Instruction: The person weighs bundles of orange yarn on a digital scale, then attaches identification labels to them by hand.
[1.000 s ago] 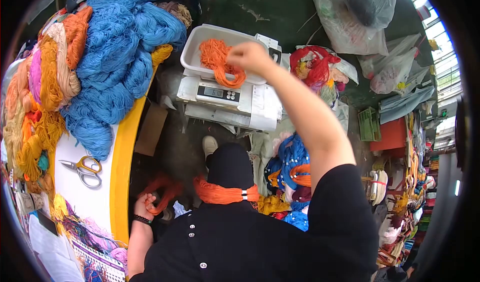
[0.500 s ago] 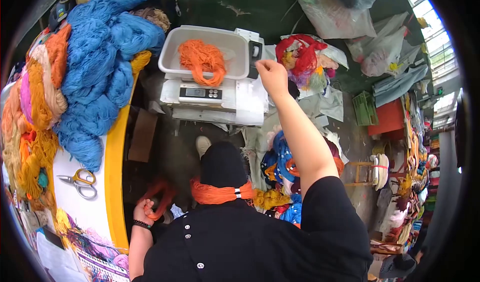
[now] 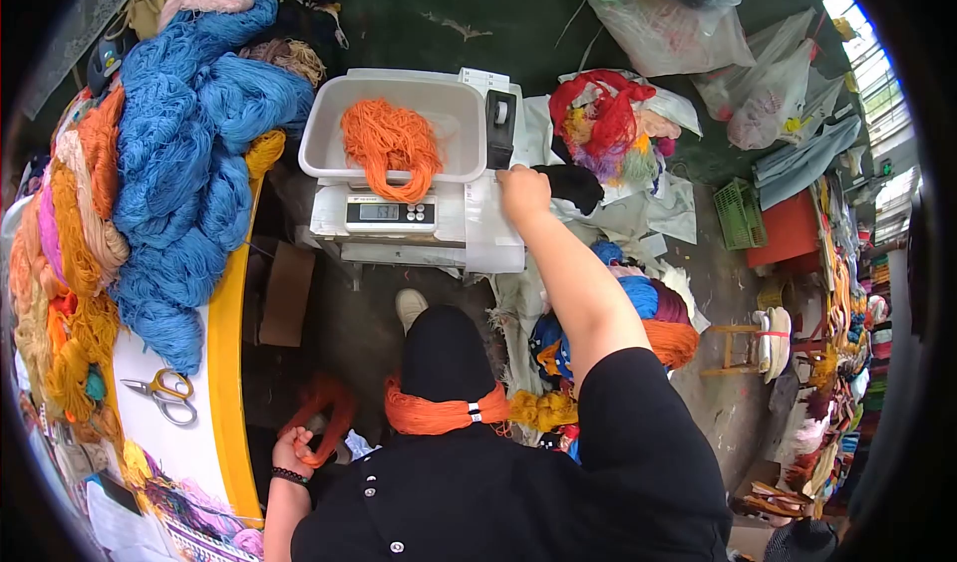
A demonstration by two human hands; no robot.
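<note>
My left hand (image 3: 291, 450) is closed around a reddish-orange yarn skein (image 3: 327, 413), which hangs low beside the yellow-edged table. My right hand (image 3: 524, 195) rests at the right edge of the scale stand, by a white sheet (image 3: 490, 233) and just below a black tape dispenser (image 3: 500, 122). Its fingers are curled together; whatever they pinch is hidden. In front of me a white plastic tub (image 3: 311, 134) sits on a digital scale (image 3: 391, 213) with a lit display. Loose orange yarn (image 3: 391, 143) lies in the tub. Another orange skein (image 3: 429, 415) with white labels lies across my lap.
Blue yarn (image 3: 164, 173) is heaped on the left table, with scissors (image 3: 164, 395) nearby. To the right, multicoloured yarn (image 3: 608, 114) lies on white sheeting, and more skeins (image 3: 648, 303) are piled below my right arm. A green crate (image 3: 739, 213) stands farther right.
My right hand has come down and slightly left, from beside the tape dispenser to the stand's edge. My left hand keeps its skein. The view has shifted slightly.
</note>
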